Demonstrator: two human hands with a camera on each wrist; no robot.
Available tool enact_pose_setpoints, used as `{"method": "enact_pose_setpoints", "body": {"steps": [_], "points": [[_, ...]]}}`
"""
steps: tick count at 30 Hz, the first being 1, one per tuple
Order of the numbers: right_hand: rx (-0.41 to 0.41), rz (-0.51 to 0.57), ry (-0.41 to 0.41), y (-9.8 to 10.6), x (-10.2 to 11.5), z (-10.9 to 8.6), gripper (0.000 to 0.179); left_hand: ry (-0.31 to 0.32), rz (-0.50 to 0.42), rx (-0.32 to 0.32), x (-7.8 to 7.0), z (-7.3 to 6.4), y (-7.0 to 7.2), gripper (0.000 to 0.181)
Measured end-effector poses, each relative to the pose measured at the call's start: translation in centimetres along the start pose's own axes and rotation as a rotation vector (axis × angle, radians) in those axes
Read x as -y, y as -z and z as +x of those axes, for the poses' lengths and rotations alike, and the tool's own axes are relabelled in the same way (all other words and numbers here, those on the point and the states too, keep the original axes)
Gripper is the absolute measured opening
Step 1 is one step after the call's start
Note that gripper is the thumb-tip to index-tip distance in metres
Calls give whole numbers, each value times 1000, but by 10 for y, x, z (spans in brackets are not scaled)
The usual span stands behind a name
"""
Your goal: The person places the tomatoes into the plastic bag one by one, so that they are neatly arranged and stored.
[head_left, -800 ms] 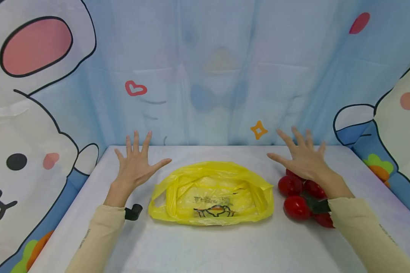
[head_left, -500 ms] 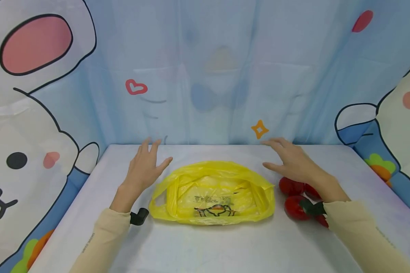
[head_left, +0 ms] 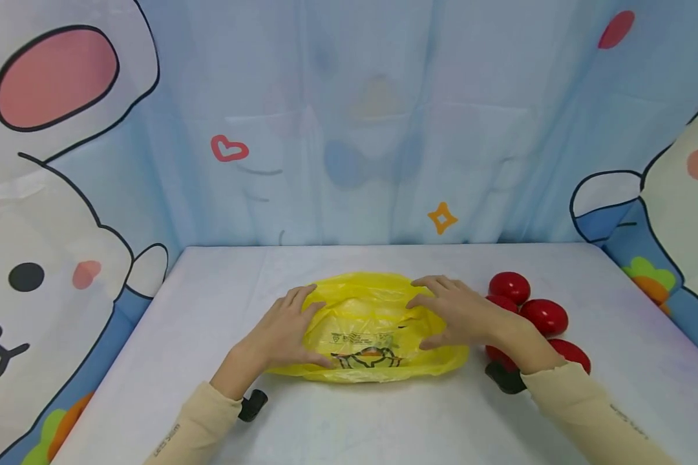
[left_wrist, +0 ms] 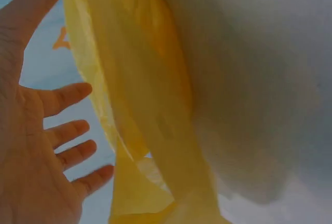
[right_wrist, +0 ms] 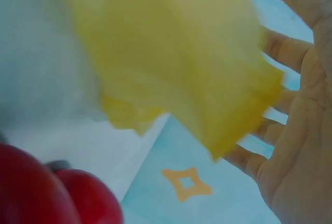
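glossy red round things (head_left: 545, 316) lie clustered on a white table (head_left: 372, 426) before a blue curtain (head_left: 494, 84) with cartoon animals (head_left: 52, 219).

Through the head view I find a small staged recording set; I cannot determine the type of building. Evidence: 1 white table (head_left: 349, 420), bounded at the back and on 2 sides by a creased blue printed curtain (head_left: 349, 77). Its print carries a left cartoon animal (head_left: 52, 232), a right cartoon animal (head_left: 683, 213), 1 red heart outline (head_left: 229, 159) and 1 orange star (head_left: 434, 217). I also note a left wrist camera (head_left: 253, 405) and a right wrist camera (head_left: 506, 380), both black.
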State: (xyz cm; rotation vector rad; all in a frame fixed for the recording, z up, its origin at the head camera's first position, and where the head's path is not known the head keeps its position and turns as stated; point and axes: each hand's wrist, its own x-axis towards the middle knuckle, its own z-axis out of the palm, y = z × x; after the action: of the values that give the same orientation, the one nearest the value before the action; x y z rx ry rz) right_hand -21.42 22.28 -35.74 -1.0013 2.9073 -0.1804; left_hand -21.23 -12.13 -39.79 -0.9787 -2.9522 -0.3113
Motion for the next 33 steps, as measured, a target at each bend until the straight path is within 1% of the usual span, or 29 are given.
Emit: {"method": "enact_pose_setpoints", "body": {"steps": [2,4,9,14,16,20,22,25,29,33], "points": [[28,-19,-31,-5,1,-2,71,17,14,25,0,-2,-2,114],[52,-43,-51,-9,2,-3,79,31,13,45,1,-4,-4,120],[79,-94,-80,-16,0,-6,99,67,-20,88,6,-11,-9,128],[92,-89,-118,-20,-6,-10,112,108,-23,141,14,-15,-15,130],[87,-91,-128,-22,-9,-11,114,114,-7,148,18,-16,-16,129],[68,-91,-135,-24,-11,-12,115,99,2,121,22,-16,-17,122],[62,-94,-129,-24,-11,-11,116,87,-4,110,23,-16,-16,120],[61,-98,-125,-25,-11,-11,116,84,-3,110,22,-16,-14,117],[68,-101,-128,-26,-11,-10,115,116,-12,138,22,-17,-13,118],[85,-108,-153,-26,-12,-9,113,157,-37,162,24,-18,-11,118]]}}
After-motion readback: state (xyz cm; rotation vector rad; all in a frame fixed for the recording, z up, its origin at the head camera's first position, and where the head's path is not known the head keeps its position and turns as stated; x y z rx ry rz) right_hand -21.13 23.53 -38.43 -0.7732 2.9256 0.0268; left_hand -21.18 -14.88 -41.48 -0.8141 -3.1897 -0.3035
